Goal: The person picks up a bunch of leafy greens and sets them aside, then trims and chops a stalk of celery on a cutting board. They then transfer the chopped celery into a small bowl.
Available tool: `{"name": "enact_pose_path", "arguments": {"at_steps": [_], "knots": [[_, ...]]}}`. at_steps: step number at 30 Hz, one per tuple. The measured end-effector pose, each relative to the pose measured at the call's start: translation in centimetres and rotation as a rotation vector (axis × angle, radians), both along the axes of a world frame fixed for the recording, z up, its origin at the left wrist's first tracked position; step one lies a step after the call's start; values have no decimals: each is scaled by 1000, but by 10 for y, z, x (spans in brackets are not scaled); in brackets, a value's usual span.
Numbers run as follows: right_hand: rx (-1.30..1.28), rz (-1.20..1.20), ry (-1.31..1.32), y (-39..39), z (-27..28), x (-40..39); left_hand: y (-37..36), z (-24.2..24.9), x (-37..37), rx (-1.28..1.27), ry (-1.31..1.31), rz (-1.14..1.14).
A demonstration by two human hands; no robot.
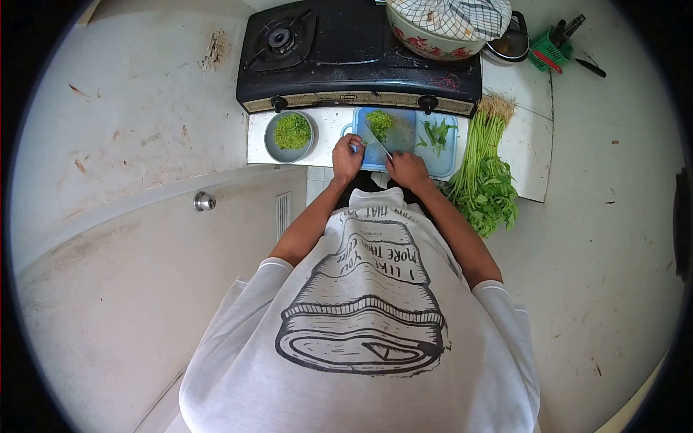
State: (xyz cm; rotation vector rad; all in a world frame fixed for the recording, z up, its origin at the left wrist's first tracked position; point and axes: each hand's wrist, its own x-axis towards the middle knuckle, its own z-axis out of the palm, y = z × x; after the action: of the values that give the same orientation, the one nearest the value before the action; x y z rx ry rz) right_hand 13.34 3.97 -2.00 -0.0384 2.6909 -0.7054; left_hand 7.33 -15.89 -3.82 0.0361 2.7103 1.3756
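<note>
My right hand (408, 170) is wrapped round the handle of a kitchen knife (378, 139), whose blade points up and left over a blue cutting board (404, 154). At the board's left edge, my left hand (347, 154) has its fingers curled together near the blade; what they pinch is too small to make out. Finely chopped greens (380, 124) lie heaped on the board beyond the blade. Some loose green leaves (436, 134) rest on its right side. Left of the board stands a grey bowl (310, 149) holding more chopped greens (291, 133).
A large bunch of leafy stems with roots (485, 166) hangs over the counter's front right. Behind the board is a black gas stove (339, 72) bearing a cloth-covered pot (433, 47). A lidded pan (511, 45) and a green basket (548, 52) with utensils stand back right.
</note>
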Motion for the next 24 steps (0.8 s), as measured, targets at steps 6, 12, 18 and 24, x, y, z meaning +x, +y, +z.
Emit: {"name": "enact_pose_path", "arguments": {"at_steps": [6, 12, 18, 24], "knots": [[-44, 40, -9, -2, 16, 0, 1, 1, 2, -109, 45, -11], [-23, 117, 45, -4, 0, 4, 0, 3, 2, -148, 87, -28], [0, 139, 9, -5, 0, 4, 3, 4, 1, -85, 67, 23], [18, 115, 13, -15, -5, -5, 4, 4, 2, -28, 63, 72]]}}
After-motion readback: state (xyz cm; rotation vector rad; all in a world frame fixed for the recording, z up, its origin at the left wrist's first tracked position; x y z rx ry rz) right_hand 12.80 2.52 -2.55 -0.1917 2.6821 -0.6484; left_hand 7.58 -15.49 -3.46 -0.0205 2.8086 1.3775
